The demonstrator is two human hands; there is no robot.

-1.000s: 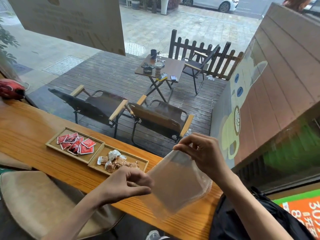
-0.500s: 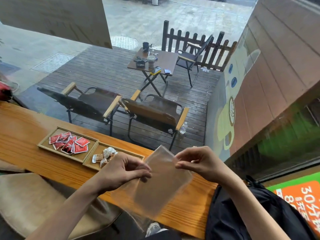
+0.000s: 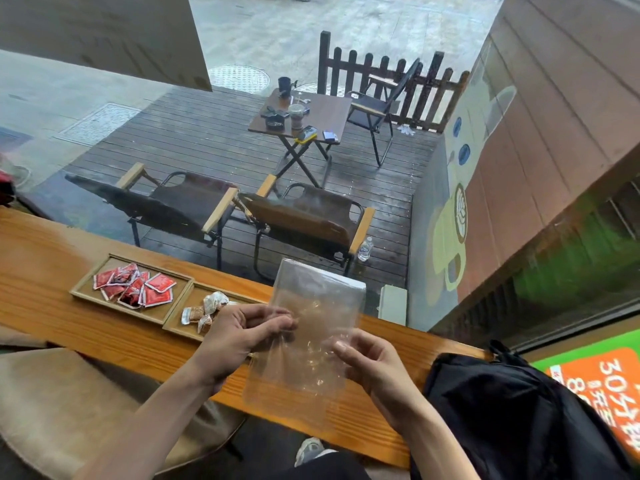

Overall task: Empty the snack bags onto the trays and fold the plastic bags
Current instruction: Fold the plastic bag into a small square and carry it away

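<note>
While I scan from the left, I see 2 wooden trays side by side on the wooden counter (image 3: 52, 265): the left tray (image 3: 86, 289) carries red snack packets (image 3: 135, 287), and the right tray (image 3: 176, 325) carries pale wrapped snacks (image 3: 204, 311), partly hidden behind my left hand (image 3: 239, 337). That hand pinches the left edge of the clear plastic bag (image 3: 311, 327) with curled fingers. The bag looks empty and hangs above the counter edge between both hands, its long axis running away from me, top tipped slightly right. My right hand (image 3: 372, 363) pinches the lower right edge, thumb on the film. I judge both hands equally near, so the fold should bring the far end down toward me. A black backpack (image 3: 519, 410) sits at far right.
</note>
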